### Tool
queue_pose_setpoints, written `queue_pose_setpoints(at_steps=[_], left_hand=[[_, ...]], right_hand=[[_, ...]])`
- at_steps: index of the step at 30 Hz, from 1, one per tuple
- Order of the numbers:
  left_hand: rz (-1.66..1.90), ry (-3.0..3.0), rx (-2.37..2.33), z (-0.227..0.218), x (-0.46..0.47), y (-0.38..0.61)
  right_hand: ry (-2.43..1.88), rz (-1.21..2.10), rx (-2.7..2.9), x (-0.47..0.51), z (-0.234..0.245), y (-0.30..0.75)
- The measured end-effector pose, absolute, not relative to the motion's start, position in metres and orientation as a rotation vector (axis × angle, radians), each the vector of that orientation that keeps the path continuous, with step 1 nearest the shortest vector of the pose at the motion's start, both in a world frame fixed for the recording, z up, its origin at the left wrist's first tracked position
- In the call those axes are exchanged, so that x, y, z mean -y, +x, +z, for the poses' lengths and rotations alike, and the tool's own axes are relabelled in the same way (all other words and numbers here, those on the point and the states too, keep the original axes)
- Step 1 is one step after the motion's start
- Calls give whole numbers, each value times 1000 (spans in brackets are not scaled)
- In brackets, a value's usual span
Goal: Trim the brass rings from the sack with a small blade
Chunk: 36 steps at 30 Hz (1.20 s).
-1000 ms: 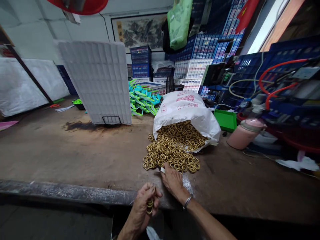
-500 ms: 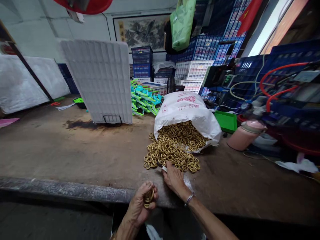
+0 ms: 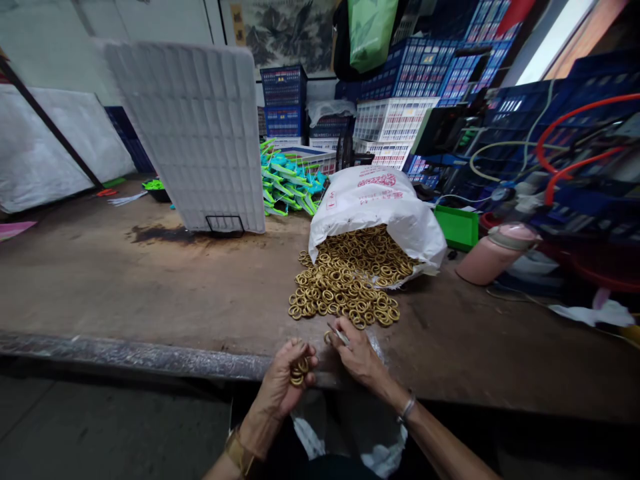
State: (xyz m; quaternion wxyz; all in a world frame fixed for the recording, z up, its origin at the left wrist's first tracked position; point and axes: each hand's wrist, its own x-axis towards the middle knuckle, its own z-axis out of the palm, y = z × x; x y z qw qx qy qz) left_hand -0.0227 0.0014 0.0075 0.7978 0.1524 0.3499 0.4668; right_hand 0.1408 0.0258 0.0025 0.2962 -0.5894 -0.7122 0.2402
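Observation:
Near the table's front edge, my left hand (image 3: 287, 377) is closed around several brass-coloured rings (image 3: 299, 373), which show between the thumb and fingers. To its right, my right hand (image 3: 360, 350) grips a slim pale-handled tool (image 3: 341, 335) with a dark, narrow tip; its exact kind is unclear. A single ring (image 3: 327, 338) is by that tip, apart from the heap. Just beyond the right hand, a pile of rings (image 3: 345, 293) spills from the mouth of a white woven sack (image 3: 370, 197) with red print.
A grey-white padded panel (image 3: 195, 140) stands on the wooden table (image 3: 100, 280) at left. Green and blue plastic pieces (image 3: 287, 180) lie behind it. To the right are a green tray (image 3: 456, 227) and a pink bottle (image 3: 500, 253). Stacked crates (image 3: 395, 123) fill the back.
My right hand has drawn back slightly from the pile, and a single ring now shows by the tool tip. My left hand still holds its rings. The view has tilted downward.

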Motion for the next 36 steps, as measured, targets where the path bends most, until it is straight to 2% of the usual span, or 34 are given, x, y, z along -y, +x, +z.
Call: queue_pose_setpoints(at_steps=[10, 22, 26, 32, 36], left_hand=[[951, 624, -905, 12, 2, -6], [945, 880, -1098, 11, 3, -3], [912, 884, -1057, 13, 4, -5], [844, 839, -1083, 10, 4, -6], [841, 840, -1044, 10, 5, -6]], right_hand=[[-1360, 871, 1885, -9, 17, 133], [-1478, 1391, 1355, -15, -3, 126], [-1498, 1367, 1421, -14, 3, 127], [-1457, 1156, 1583, -12, 13, 123], [-1469, 1167, 1577, -11, 13, 125]])
